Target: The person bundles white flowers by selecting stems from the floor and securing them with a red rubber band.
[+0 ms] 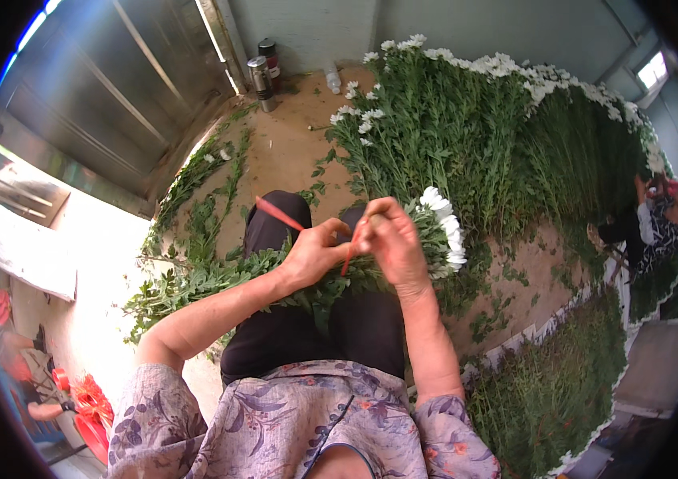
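Observation:
A bunch of white chrysanthemums (444,224) lies across my lap, flower heads to the right and leafy stems (195,290) to the left. Over the stems, my left hand (316,250) pinches a red plastic tie strip (279,214), whose loose end sticks out up and to the left. My right hand (394,242) is close beside it, just short of the flower heads. Its fingertips grip a red length of tie (349,254) that hangs between both hands. Whether the tie passes fully around the stems is hidden by my hands and the leaves.
Cut white chrysanthemums (471,132) are heaped along the back wall, and more stems (548,371) lie at lower right. Loose greenery (213,221) is strewn on the floor at left. Two flasks (261,84) stand by the metal door (111,90). One person (653,233) sits far right, another (9,353) at left.

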Available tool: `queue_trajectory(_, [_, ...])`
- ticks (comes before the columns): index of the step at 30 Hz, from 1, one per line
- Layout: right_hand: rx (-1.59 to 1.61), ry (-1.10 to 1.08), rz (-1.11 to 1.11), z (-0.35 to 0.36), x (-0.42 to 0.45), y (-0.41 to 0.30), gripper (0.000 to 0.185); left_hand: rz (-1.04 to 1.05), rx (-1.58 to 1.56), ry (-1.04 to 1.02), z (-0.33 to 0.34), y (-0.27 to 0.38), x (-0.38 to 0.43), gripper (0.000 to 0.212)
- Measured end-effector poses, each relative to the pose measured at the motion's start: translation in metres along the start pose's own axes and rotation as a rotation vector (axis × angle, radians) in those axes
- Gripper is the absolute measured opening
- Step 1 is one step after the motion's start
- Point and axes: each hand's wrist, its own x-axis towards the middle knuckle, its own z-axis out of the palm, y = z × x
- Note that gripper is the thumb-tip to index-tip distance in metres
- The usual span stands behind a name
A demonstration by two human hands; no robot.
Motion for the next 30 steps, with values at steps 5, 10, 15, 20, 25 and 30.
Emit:
queue_trajectory(5, [0.182,-0.043,0.04,-0.01,-0.005,0.008,0.013,0.287,0.047,-0.121,-0.008,-0.001,-0.018,0.034])
queue_trajectory(10, [0.044,-0.024,0.167,0.015,0.017,0.002,0.031,0.452,0.305,0.028,0.003,-0.034,-0.016,0.024])
queue_trajectory(15, [-1.261,-0.452,-0.007,0.03,0.048,0.02,0.022,0.641,0.533,0.059,0.01,-0.036,-0.013,0.015])
queue_trajectory(20, [-1.028,0.119,-0.096,0.049,0.014,0.03,0.017,0.36,0.536,-0.123,0.006,-0.029,-0.019,0.017])
queue_trajectory(25, [-0.978,0.208,-0.009,0.04,0.008,0.04,0.016,0.777,0.66,0.147,-0.005,-0.026,-0.056,0.023])
queue_trajectory(30, [-1.161,0.021,-0.142,0.042,0.004,0.04,0.017,0.855,0.627,-0.009,-0.044,-0.05,-0.105,0.025])
